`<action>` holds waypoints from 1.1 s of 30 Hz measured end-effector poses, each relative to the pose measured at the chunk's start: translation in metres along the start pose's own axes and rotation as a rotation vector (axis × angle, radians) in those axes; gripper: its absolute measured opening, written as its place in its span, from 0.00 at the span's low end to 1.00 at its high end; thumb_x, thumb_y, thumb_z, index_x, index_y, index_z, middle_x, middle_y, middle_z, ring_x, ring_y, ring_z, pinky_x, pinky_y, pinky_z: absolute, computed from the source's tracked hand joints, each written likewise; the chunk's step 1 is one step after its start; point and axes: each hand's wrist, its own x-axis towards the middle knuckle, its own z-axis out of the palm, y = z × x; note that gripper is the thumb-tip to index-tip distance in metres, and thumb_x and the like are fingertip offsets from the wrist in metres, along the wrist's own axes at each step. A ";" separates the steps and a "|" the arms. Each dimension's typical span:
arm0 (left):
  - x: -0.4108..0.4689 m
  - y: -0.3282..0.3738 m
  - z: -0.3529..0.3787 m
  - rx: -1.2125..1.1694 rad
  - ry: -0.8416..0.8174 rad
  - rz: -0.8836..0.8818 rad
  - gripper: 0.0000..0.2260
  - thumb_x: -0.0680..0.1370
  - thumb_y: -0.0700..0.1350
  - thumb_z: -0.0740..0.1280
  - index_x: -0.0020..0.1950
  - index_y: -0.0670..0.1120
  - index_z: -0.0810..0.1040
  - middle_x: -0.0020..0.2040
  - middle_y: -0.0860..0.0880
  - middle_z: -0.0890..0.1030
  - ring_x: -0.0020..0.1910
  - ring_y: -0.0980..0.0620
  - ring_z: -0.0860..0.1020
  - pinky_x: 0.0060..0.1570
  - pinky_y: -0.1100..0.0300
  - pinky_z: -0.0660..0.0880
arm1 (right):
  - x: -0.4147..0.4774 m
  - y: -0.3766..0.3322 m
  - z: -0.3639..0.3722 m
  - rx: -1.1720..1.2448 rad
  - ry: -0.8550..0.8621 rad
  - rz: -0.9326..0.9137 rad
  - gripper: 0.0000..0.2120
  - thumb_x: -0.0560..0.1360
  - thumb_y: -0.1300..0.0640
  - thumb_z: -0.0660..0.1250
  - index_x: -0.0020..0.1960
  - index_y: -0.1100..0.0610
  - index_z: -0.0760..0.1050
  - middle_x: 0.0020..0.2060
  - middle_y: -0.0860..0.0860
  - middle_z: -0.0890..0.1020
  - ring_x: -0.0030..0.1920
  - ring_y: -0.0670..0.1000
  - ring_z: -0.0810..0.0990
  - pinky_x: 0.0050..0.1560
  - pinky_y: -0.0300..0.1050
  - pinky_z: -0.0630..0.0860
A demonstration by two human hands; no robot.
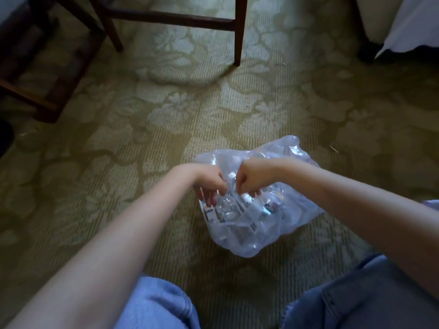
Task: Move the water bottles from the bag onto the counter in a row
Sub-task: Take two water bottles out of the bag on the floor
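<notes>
A clear plastic bag lies on the patterned carpet in front of my knees. Several clear water bottles with white caps show through the film, lying on their sides. My left hand pinches the bag's film at its near-left top, fingers curled down onto it. Just to its right, my right hand is closed in a fist on the film. The two hands sit close together over the bag's opening. No counter is in view.
Dark wooden chair legs and a crossbar stand on the carpet at the far middle. Another dark wooden frame stands at the far left. White bedding hangs at the far right. My knees in blue jeans are at the bottom.
</notes>
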 end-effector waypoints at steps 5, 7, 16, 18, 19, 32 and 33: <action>0.001 0.000 0.006 0.028 0.215 0.183 0.26 0.76 0.38 0.60 0.74 0.50 0.63 0.68 0.47 0.73 0.58 0.46 0.77 0.51 0.53 0.76 | 0.015 0.009 0.024 -0.200 0.142 -0.012 0.29 0.77 0.55 0.62 0.75 0.59 0.57 0.67 0.58 0.72 0.63 0.58 0.73 0.61 0.49 0.72; 0.004 0.000 0.006 0.058 0.406 0.251 0.27 0.77 0.39 0.61 0.76 0.49 0.60 0.72 0.48 0.69 0.65 0.48 0.72 0.60 0.56 0.71 | 0.020 0.028 0.021 -0.129 0.252 0.020 0.35 0.77 0.50 0.64 0.77 0.59 0.52 0.72 0.58 0.66 0.69 0.58 0.68 0.66 0.51 0.69; 0.005 -0.025 -0.003 -0.041 0.479 0.194 0.25 0.76 0.42 0.65 0.74 0.47 0.65 0.73 0.48 0.67 0.72 0.49 0.66 0.67 0.57 0.64 | 0.057 0.031 0.027 -0.170 0.201 0.057 0.17 0.75 0.49 0.65 0.61 0.56 0.76 0.51 0.53 0.81 0.47 0.54 0.77 0.47 0.46 0.74; 0.002 -0.031 -0.007 -0.138 0.466 0.198 0.25 0.75 0.41 0.67 0.72 0.46 0.67 0.72 0.47 0.69 0.71 0.50 0.68 0.66 0.58 0.65 | 0.050 0.026 0.030 -0.403 0.227 -0.002 0.13 0.77 0.53 0.60 0.56 0.57 0.77 0.50 0.53 0.81 0.47 0.54 0.78 0.41 0.45 0.72; 0.001 -0.033 -0.008 -0.176 0.458 0.204 0.25 0.75 0.41 0.68 0.71 0.46 0.68 0.71 0.47 0.71 0.70 0.51 0.69 0.66 0.58 0.66 | 0.045 0.024 0.032 -0.514 0.241 -0.032 0.12 0.78 0.55 0.57 0.55 0.57 0.77 0.49 0.53 0.81 0.47 0.55 0.79 0.38 0.45 0.70; -0.060 -0.045 -0.029 -0.431 0.463 0.385 0.16 0.72 0.45 0.72 0.58 0.48 0.76 0.55 0.51 0.80 0.53 0.56 0.77 0.53 0.63 0.73 | -0.030 -0.030 -0.059 0.168 1.133 0.149 0.12 0.76 0.49 0.59 0.40 0.54 0.74 0.37 0.51 0.77 0.40 0.55 0.74 0.39 0.44 0.67; -0.064 -0.041 -0.027 -0.433 0.454 0.409 0.24 0.69 0.49 0.75 0.63 0.49 0.73 0.59 0.53 0.78 0.57 0.57 0.76 0.57 0.61 0.73 | -0.030 -0.040 -0.065 0.260 1.171 0.146 0.11 0.75 0.49 0.59 0.40 0.54 0.75 0.38 0.52 0.79 0.41 0.56 0.75 0.39 0.45 0.69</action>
